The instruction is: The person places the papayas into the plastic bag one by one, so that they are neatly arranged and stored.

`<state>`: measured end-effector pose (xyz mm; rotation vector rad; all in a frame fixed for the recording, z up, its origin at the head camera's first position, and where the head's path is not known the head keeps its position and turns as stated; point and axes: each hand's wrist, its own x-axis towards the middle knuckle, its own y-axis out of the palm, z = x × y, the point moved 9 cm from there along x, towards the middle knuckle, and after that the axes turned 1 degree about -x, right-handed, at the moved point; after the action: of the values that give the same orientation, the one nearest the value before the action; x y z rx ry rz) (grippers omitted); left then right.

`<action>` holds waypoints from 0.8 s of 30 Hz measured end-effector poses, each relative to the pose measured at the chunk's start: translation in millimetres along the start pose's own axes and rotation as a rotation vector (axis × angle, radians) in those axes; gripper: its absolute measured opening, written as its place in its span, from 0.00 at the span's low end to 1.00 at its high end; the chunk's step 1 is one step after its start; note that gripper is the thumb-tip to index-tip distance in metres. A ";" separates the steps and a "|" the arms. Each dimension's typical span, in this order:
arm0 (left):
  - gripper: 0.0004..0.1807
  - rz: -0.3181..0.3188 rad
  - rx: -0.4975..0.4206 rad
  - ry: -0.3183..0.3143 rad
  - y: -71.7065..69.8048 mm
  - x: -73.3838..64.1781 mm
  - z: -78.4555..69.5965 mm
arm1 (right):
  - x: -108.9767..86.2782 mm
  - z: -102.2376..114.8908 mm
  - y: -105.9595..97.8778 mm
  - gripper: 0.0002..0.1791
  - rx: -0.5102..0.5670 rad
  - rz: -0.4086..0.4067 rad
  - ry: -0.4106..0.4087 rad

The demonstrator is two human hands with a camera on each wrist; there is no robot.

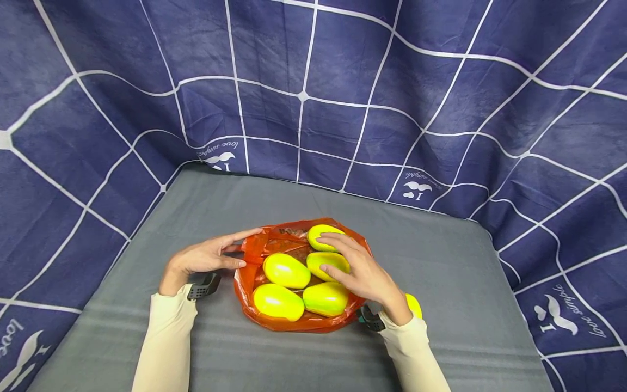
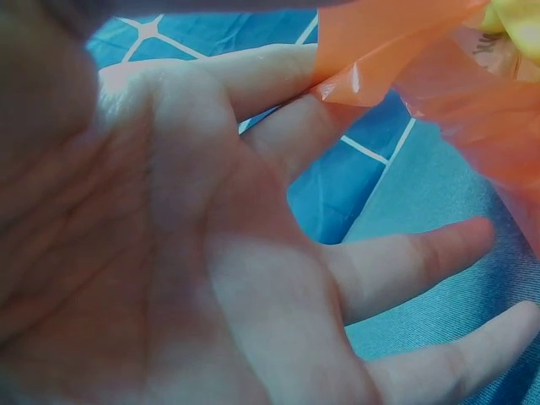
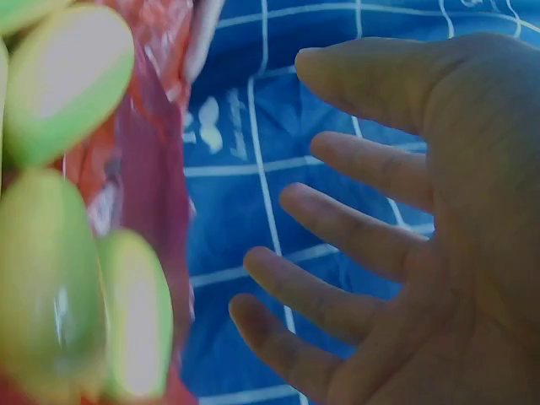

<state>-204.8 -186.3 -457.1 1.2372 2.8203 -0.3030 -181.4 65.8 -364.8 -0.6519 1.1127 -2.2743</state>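
Note:
A thin red-orange plastic bag lies with its mouth spread wide, and several glossy yellow-green oval fruits sit inside it. At the bag's left rim is my left hand, fingers extended; in the left wrist view two fingers pass behind the orange plastic film, while two others stand spread apart. My right hand hovers over the bag's right side with its fingers stretched out. The right wrist view shows those fingers spread and holding nothing, apart from the fruits.
One more yellow fruit lies outside the bag, partly hidden behind the right wrist. A grey cloth surface lies under everything. Dark blue curtains with white grid lines hang at the back and both sides.

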 end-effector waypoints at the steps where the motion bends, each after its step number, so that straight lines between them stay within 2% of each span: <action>1: 0.44 -0.002 0.002 -0.003 -0.4 -0.9 0.7 | -5.0 -2.8 -4.8 0.29 -0.008 -0.017 0.008; 8: 0.45 -0.007 0.006 -0.001 -3.4 -6.4 3.2 | -45.8 -24.9 -27.8 0.29 -0.041 -0.138 0.081; 12: 0.45 -0.017 -0.008 -0.006 -3.7 -7.1 4.1 | -72.2 -41.1 -31.4 0.30 -0.052 -0.190 0.168; 19: 0.44 -0.004 -0.022 0.002 0.2 -3.1 2.1 | -123.1 -72.3 -26.1 0.31 -0.042 -0.194 0.356; 24: 0.44 0.004 -0.032 0.006 -1.4 -1.2 2.3 | -149.3 -84.8 -21.3 0.30 -0.061 -0.202 0.424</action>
<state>-205.1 -188.5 -459.0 1.2395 2.8157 -0.2533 -127.3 219.7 -422.1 -0.3200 1.3659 -2.6404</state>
